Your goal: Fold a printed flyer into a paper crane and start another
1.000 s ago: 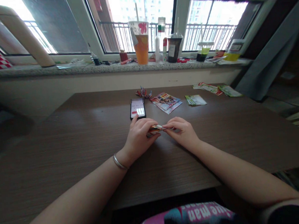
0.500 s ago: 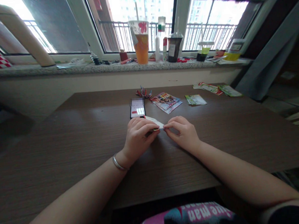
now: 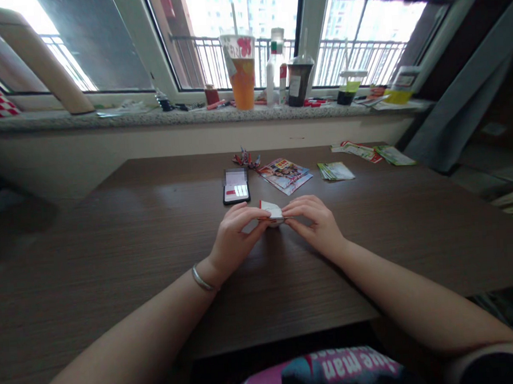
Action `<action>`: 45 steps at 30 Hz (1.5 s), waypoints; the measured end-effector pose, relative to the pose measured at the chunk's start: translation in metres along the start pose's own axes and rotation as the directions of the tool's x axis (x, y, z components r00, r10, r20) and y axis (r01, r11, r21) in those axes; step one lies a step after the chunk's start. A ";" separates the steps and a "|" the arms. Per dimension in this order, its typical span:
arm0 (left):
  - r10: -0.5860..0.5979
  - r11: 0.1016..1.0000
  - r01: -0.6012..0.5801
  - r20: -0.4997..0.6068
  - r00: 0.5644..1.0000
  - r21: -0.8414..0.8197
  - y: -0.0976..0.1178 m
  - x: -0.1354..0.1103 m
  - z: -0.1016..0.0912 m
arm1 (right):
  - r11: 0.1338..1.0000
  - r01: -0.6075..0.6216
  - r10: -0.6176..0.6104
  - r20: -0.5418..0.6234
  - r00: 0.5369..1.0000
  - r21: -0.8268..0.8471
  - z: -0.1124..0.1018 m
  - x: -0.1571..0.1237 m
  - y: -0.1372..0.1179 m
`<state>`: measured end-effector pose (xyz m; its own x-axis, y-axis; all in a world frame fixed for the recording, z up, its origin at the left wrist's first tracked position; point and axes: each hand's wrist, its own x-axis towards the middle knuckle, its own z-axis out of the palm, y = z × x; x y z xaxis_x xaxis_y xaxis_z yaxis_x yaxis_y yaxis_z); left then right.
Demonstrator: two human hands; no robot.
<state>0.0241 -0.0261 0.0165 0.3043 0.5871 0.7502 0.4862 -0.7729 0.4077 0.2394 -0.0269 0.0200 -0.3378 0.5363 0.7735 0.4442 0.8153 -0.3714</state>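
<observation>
A small folded piece of paper (image 3: 271,210), white with coloured edges, sits between my two hands just above the brown table (image 3: 113,251). My left hand (image 3: 235,234), with a silver bracelet on its wrist, pinches the paper's left side. My right hand (image 3: 316,220) pinches its right side, fingers curled over it. A phone (image 3: 236,190) with a lit screen lies flat just beyond my left hand.
Beyond the phone lie a small folded paper figure (image 3: 246,159), a stack of colourful printed sheets (image 3: 285,175) and a green-white stack (image 3: 335,171). More leaflets (image 3: 372,153) lie far right. The windowsill holds an orange drink cup (image 3: 241,72), bottles and a dark cup (image 3: 299,81).
Both hands have shifted slightly away from me with the paper. The paper has been turned and refolded, its white side now showing between the fingertips.
</observation>
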 end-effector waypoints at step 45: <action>0.175 0.978 -0.172 -0.015 0.984 0.121 0.007 0.004 -0.005 | 0.996 0.013 -0.015 -0.028 0.999 -0.086 -0.003 0.000 -0.011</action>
<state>0.0241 -0.0307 0.0249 0.3720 0.4392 0.8178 0.5225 -0.8272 0.2066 0.2372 -0.0365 0.0263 -0.3212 0.5175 0.7931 0.5096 0.8003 -0.3158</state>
